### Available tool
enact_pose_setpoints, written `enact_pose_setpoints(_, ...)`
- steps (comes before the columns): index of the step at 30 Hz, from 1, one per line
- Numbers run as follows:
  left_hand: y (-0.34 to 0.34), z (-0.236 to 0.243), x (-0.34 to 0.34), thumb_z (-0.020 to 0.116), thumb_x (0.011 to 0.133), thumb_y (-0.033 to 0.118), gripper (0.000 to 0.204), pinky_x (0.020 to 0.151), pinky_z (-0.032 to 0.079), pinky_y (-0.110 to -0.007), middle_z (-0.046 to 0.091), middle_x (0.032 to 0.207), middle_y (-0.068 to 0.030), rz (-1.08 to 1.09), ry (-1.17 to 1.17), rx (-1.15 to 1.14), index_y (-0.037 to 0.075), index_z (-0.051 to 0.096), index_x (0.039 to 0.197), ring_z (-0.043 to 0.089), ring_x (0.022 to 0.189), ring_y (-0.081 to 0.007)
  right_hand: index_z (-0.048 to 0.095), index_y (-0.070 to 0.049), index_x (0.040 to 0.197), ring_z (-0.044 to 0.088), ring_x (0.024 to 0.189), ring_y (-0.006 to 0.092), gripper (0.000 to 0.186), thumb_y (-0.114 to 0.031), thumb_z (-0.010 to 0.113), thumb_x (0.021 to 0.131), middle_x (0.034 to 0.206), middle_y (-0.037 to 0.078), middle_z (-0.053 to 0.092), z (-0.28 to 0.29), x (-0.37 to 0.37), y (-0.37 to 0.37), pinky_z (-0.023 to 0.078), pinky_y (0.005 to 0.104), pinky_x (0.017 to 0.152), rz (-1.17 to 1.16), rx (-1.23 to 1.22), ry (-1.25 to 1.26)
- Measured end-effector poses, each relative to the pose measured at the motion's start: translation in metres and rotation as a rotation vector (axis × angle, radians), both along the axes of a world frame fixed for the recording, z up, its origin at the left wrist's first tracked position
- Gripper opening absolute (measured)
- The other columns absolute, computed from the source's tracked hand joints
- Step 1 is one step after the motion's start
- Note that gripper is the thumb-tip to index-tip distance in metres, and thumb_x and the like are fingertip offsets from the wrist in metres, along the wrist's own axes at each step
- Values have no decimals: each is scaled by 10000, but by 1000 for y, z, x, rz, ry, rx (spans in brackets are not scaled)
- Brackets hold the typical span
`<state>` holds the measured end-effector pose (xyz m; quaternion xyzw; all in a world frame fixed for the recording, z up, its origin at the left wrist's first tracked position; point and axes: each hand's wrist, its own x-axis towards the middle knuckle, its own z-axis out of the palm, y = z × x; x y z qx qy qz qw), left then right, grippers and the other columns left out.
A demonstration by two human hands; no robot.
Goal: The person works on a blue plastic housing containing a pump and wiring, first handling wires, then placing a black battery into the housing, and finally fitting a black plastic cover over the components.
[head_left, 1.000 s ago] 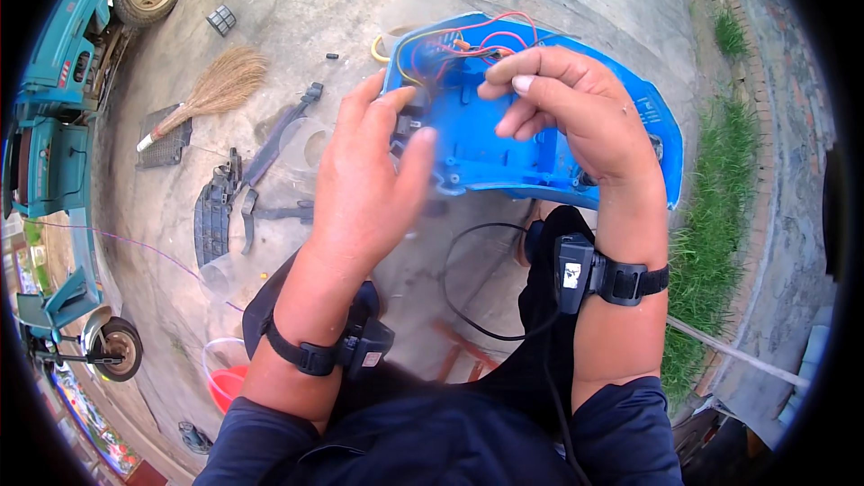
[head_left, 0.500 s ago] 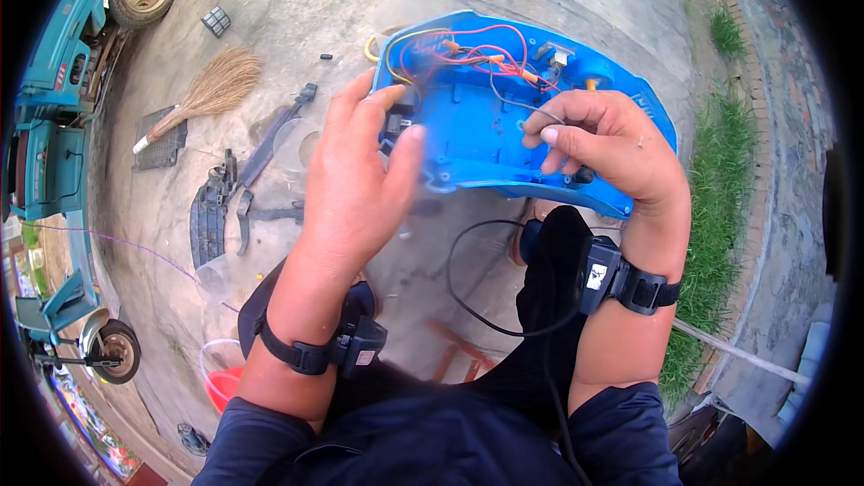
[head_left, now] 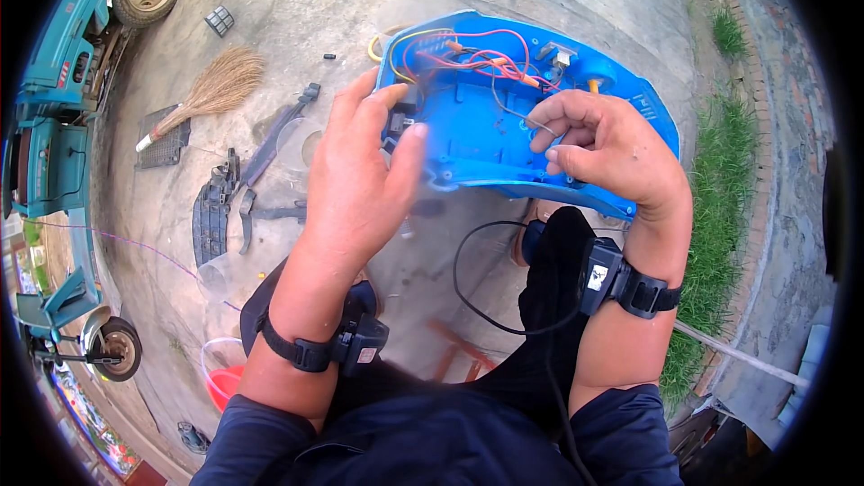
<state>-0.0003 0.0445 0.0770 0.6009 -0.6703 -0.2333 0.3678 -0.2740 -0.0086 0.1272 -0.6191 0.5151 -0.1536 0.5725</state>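
Observation:
A blue plastic housing (head_left: 486, 139) lies hollow side up in front of me, with red, yellow and dark wires inside. My left hand (head_left: 364, 157) grips its left edge, the fingers at the rim beside a small black part (head_left: 400, 119) and the thumb over the inside. Above the right half of the housing, my right hand (head_left: 612, 144) has its fingers curled around a thin grey wire (head_left: 509, 110). That wire runs back toward several orange connectors (head_left: 499, 63). A metal-cased part (head_left: 560, 56) sits near the far wall.
On the concrete at left lie a straw broom (head_left: 211, 90), black plastic parts (head_left: 214, 211) and a small grey basket-like piece (head_left: 219, 21). A teal vehicle (head_left: 54, 126) stands farther left. Near my leg loops a black cable (head_left: 459, 274); grass (head_left: 720, 180) grows at right.
My right hand's fingers have shifted on the grey wire, the thumb moving slightly down and away from the index finger. My left hand and the housing stay almost in place.

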Motion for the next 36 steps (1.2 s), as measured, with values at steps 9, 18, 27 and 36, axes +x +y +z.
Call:
enact_pose_setpoints(9,0,0,2,713,973,133,384,1150,438,-438,582,1457,-246,-1,-1,5,-26,652,1317,572,1364,-388,702,25,1201,689,881,146,378,-38,645,833,1000,125,741,2,0,1,570,281,738,-43,-50,30)
enact_pose_setpoints(18,-1,1,1,715,973,134,379,1146,442,-441,581,1457,-253,-8,-3,-14,-24,654,1312,574,1362,-393,696,30,1179,699,834,131,307,-29,642,883,981,91,737,-4,-17,-3,565,272,713,-183,-140,-32)
enact_pose_setpoints(27,-2,-1,1,715,974,138,390,1147,443,-437,584,1457,-250,-6,1,-20,-20,644,1324,574,1364,-392,704,4,1195,673,783,105,254,-97,664,966,992,64,741,-9,-32,-9,528,251,678,-426,-269,-6)
enact_pose_setpoints(36,-2,0,1,715,978,144,394,1150,440,-440,581,1461,-250,-2,-13,-23,-19,641,1329,570,1368,-396,779,-77,1124,683,793,220,284,-119,818,846,921,79,731,-27,-4,-11,561,362,747,-207,-680,473)
